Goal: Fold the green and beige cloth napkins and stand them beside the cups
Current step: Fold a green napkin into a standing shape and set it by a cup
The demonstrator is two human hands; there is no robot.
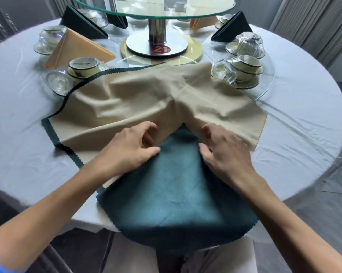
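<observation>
White tablecloth (18, 107) fills the frame; at its centre my left hand (130, 148) and right hand (223, 148) each pinch the beige napkin (146, 99) lying over the green napkin (172, 194).

A single head-worn wide-angle view looks forward and steeply down from the near edge of the round table (18, 107), close above the hands. It reaches across to the glass turntable (154, 8) at the top, with edges curved by the lens.
</observation>
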